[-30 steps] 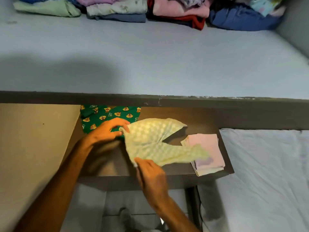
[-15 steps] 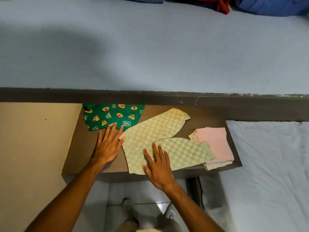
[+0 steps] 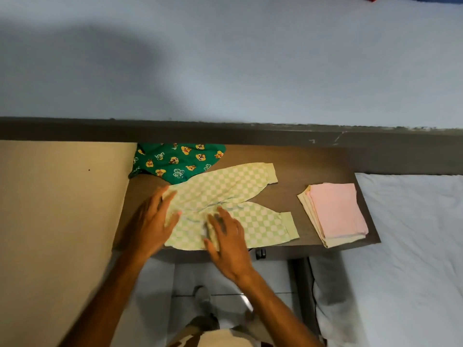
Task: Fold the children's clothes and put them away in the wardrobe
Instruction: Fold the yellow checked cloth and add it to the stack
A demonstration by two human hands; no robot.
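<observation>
Smoothing step, judged from hand posture: both palms flat on one garment, nothing lifted.

Left to right on the brown surface (image 3: 300, 166):
- Green printed garment (image 3: 175, 159) at the far left corner, crumpled, not folded. Its near edge is overlapped by the checked trousers.
- Left hand (image 3: 150, 226), fingers (image 3: 160, 199) spread and pressed flat at the waistband end of the trousers; gripping nothing.
- Green-and-white checked trousers (image 3: 225, 191), spread flat, legs splayed toward the right, waistband toward the left. No fold made in them so far.
- Right hand (image 3: 229, 242), fingers (image 3: 221, 214) apart, flat on the crotch area and near leg; motion blur here, so the exact contact is unclear.
- Pink folded stack (image 3: 335, 211), near the right edge, well apart from the trousers. Looks like two or three pieces squared together, pink over cream; exact count unclear.

Progress (judgement): early to middle. One small stack is folded; the trousers are laid out ready for a first fold; the green garment is untouched. Nothing seen is put away.

Hidden or unclear: no wardrobe in view. A strip of coloured cloth at the top right edge is cut off. The green garment's far edge runs under the dark ledge. Below the surface, only blurred floor and feet.
</observation>
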